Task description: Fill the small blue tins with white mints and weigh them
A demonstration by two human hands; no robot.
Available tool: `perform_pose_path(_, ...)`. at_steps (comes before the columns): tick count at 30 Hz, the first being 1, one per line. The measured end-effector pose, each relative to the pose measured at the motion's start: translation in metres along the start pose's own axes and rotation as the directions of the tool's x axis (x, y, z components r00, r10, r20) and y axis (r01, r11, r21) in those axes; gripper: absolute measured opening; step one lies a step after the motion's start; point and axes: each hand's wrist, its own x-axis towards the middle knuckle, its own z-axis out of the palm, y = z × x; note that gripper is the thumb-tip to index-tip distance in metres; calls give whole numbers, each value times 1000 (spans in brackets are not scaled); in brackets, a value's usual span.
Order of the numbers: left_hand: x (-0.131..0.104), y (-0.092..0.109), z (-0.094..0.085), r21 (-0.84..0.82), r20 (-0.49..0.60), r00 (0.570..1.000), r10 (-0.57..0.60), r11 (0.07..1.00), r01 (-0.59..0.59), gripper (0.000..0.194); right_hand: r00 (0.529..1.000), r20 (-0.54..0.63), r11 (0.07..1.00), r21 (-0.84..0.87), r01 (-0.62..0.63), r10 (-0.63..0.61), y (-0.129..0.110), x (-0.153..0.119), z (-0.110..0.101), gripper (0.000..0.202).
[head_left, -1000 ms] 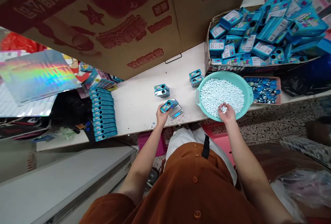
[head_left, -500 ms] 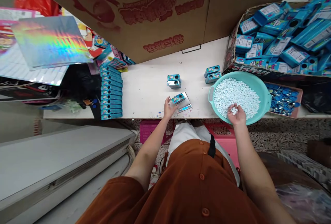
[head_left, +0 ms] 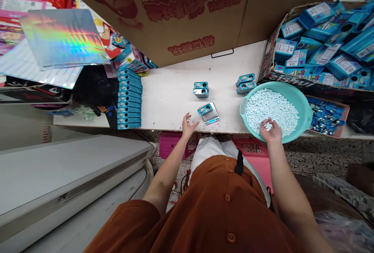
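My left hand (head_left: 189, 126) hovers at the table's front edge with thumb and fingers apart and nothing between them. Just right of it, a blue box with a round hole in its top (head_left: 205, 109) stands on a small digital scale (head_left: 211, 115). My right hand (head_left: 272, 131) is palm up over the turquoise basin (head_left: 307, 117), its fingers curled around several small white candies (head_left: 268, 126). Loose white candies (head_left: 270, 105) fill much of the basin.
Two blue boxes (head_left: 201, 92) stand behind the scale, two more (head_left: 246, 87) beside the basin. A row of them (head_left: 129, 109) lines the left. A carton (head_left: 264, 60) heaped with blue boxes and a tray of blue-and-silver caps (head_left: 325, 115) lie right. A large cardboard box (head_left: 187, 23) blocks the back.
My left hand has let go of the blue box and drawn back to the left, leaving it on the scale. My right hand stays in the basin with candies. The view has shifted slightly.
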Motion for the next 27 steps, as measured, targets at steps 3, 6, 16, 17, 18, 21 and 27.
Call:
perform_pose_path(3,6,13,3,-15,-10,998,68,998,-68,76,1000,-4,1000,-9,1,-1,1,0,1,24)
perform_pose_path(6,12,28,6,-11,-1,991,136,991,-136,75,1000,-5,1000,-18,-1,0,1,0,1,24)
perform_pose_path(16,24,52,13,27,37,973,227,973,-228,71,1000,1,1000,-11,8,-8,2,-6,2,24)
perform_pose_path(17,23,52,12,33,42,972,232,972,-233,71,1000,-5,1000,-11,8,-8,2,-7,1,25)
perform_pose_path(18,23,52,12,42,49,970,240,969,-242,71,1000,-10,1000,-11,9,-9,2,-7,1,25)
perform_pose_path(21,22,49,13,99,82,956,280,953,-288,69,1000,-13,1000,-10,14,-14,2,-7,0,24)
perform_pose_path(27,32,48,29,204,142,946,290,927,-315,53,1000,-13,1000,-12,17,-17,2,-7,2,24)
